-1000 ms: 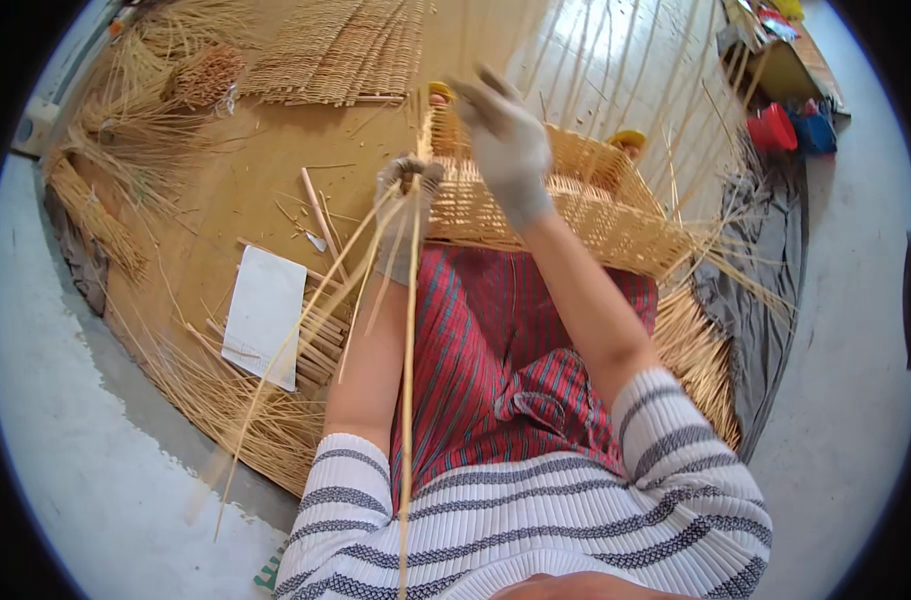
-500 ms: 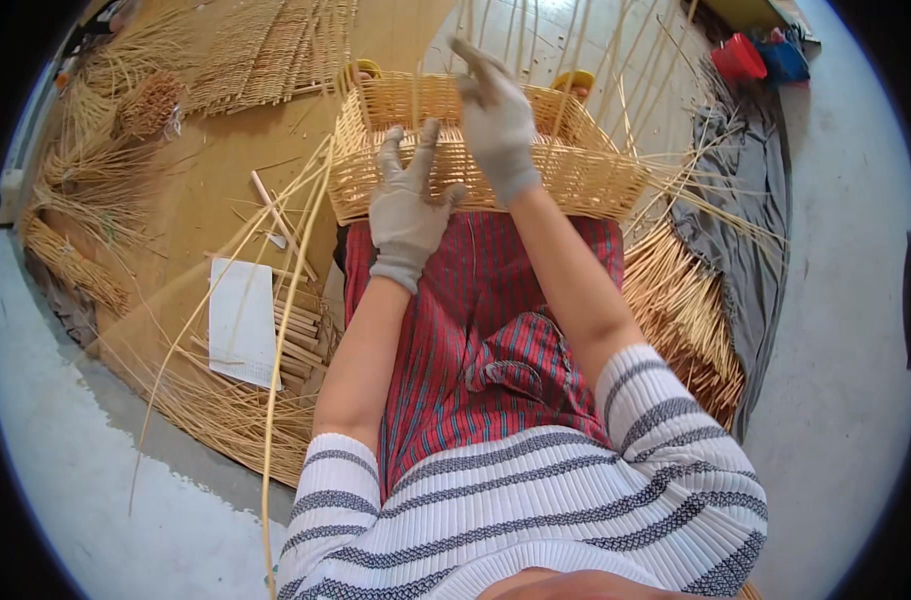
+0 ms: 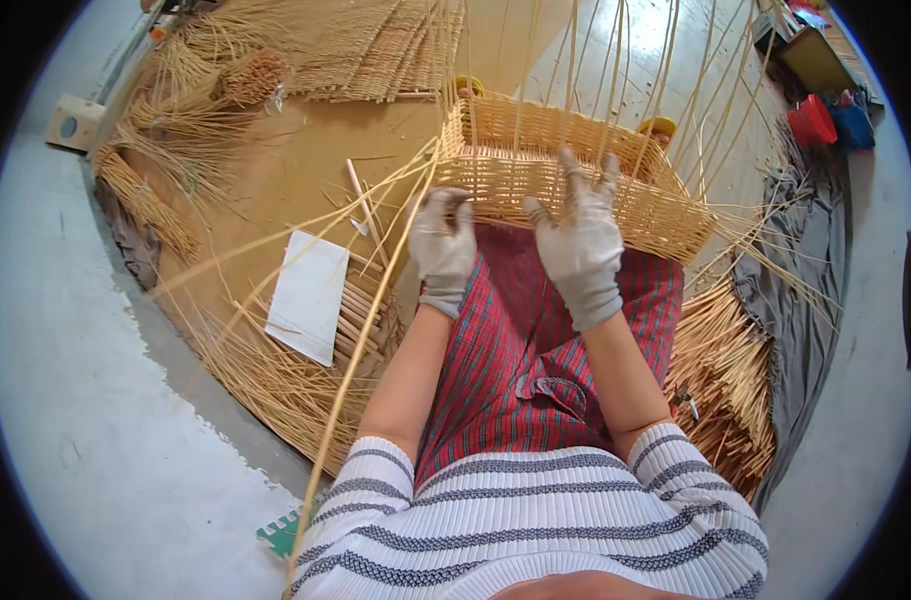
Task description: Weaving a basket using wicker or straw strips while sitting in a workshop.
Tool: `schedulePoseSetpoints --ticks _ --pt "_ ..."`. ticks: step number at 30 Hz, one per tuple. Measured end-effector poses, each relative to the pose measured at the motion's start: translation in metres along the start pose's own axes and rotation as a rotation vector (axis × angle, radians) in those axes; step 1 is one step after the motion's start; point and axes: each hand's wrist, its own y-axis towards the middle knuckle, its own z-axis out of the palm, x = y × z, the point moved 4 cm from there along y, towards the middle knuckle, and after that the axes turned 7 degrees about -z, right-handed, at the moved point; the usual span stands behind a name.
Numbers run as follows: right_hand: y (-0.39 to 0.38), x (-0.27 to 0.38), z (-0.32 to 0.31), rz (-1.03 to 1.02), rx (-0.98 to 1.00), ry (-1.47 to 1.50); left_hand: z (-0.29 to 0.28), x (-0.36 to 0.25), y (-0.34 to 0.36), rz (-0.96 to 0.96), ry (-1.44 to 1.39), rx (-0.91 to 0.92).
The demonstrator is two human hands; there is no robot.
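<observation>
A shallow rectangular basket [image 3: 576,190] of pale woven wicker stands beyond my lap, with tall upright stakes [image 3: 616,60] rising from its walls. At its near left corner is my left hand [image 3: 443,250], in a soiled off-white glove. Its fingers are curled closed; what they grip, if anything, is hidden. My right hand [image 3: 584,245], gloved alike, lies against the near wall with fingers spread, open and holding nothing. Long wicker strands [image 3: 361,345] trail from the left corner, one passing just left of my left hand. More loose ends [image 3: 776,240] stick out at the right corner.
Left on the floor are bundles of wicker [image 3: 161,205], woven panels [image 3: 381,50], a white sheet [image 3: 308,297] and short sticks [image 3: 361,320]. To the right lie cut wicker rods [image 3: 726,370], dark cloth [image 3: 806,240], a red bucket [image 3: 812,122] and a blue container [image 3: 853,122].
My right hand has come down from above the basket to its near wall. My left hand has moved to the left corner and its fingers have curled. The whole view has shifted.
</observation>
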Motion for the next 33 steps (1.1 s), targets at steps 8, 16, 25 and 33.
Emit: schedulePoseSetpoints --ticks 8,16,25,33 --pt "0.008 0.107 -0.004 -0.65 -0.042 0.275 -0.017 0.047 0.064 -0.187 -1.191 0.34" --pt "-0.02 0.078 0.025 -0.554 -0.145 0.474 -0.027 0.028 0.105 0.19 -0.036 0.231" --pt "0.032 -0.054 0.073 0.628 -0.217 1.219 -0.012 0.038 0.132 0.042 -0.073 0.512" --pt "0.027 -0.064 0.085 0.579 -0.286 1.171 -0.01 -0.005 0.042 0.151 0.167 -0.001"
